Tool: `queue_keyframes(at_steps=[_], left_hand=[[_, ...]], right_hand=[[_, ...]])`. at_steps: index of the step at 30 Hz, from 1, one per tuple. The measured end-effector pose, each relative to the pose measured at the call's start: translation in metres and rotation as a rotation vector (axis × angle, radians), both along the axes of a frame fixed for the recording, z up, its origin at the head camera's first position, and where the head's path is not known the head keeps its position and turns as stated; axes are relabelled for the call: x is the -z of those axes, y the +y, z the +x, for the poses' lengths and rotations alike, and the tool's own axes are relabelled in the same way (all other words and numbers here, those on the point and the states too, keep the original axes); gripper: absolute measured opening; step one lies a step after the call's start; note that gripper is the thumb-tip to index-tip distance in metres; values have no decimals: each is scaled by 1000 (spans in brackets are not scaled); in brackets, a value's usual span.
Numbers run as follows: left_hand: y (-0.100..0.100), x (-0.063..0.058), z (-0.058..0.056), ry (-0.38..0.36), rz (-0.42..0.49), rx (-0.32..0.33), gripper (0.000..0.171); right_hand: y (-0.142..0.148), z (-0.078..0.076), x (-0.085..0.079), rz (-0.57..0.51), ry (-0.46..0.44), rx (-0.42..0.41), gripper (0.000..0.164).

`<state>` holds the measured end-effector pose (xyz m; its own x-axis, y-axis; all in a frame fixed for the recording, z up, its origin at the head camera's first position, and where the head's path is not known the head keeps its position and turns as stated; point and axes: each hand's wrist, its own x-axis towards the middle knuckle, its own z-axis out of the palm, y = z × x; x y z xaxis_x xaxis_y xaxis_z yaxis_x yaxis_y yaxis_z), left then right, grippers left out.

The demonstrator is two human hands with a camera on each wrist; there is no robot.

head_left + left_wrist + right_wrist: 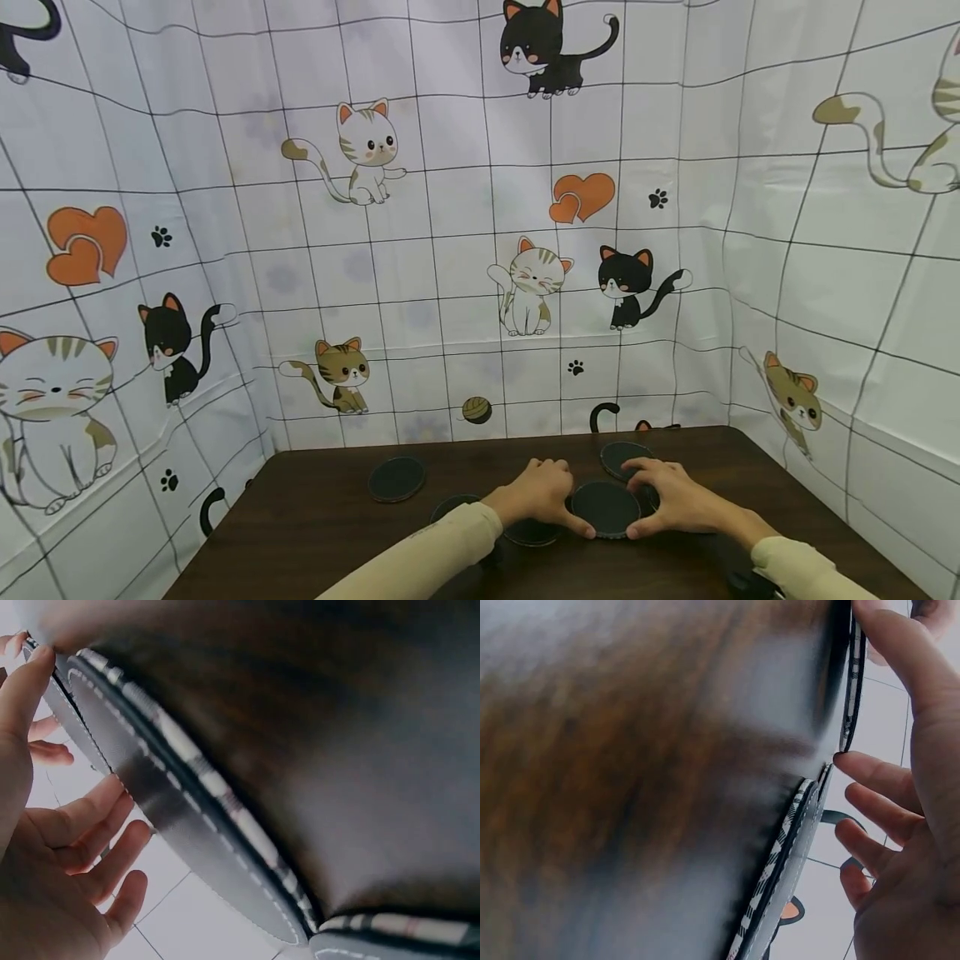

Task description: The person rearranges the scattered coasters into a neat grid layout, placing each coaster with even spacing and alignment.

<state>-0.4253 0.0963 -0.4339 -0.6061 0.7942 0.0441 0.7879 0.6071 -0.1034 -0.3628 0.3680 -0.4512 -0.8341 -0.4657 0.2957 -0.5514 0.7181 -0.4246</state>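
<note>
Right of the surface's middle, toward its far edge, a dark round pad is sitting between two hands. The left hand is pinching its rim from the left, the right hand from the right, thumbs on the near side; in the wrist views the remaining fingers are spreading loosely. Whether the pad is touching the surface, I cannot tell.

Room is opening widest along the left edge, where brown top is showing from the far-left corner forward; a separate pad is lying inside that corner. Toward the right edge, another strip is showing beyond the right hand. A farther pad is lying near the far edge, just behind the held one. Printed white sheeting is hanging behind and on both sides.
</note>
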Motion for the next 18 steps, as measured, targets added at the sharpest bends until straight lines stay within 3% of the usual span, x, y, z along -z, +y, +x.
queue_keyframes(at_steps=[18], left_hand=[[-7,-2,6,-87,53,-107,64]], right_hand=[[-8,0,1,53,6,-40,49]])
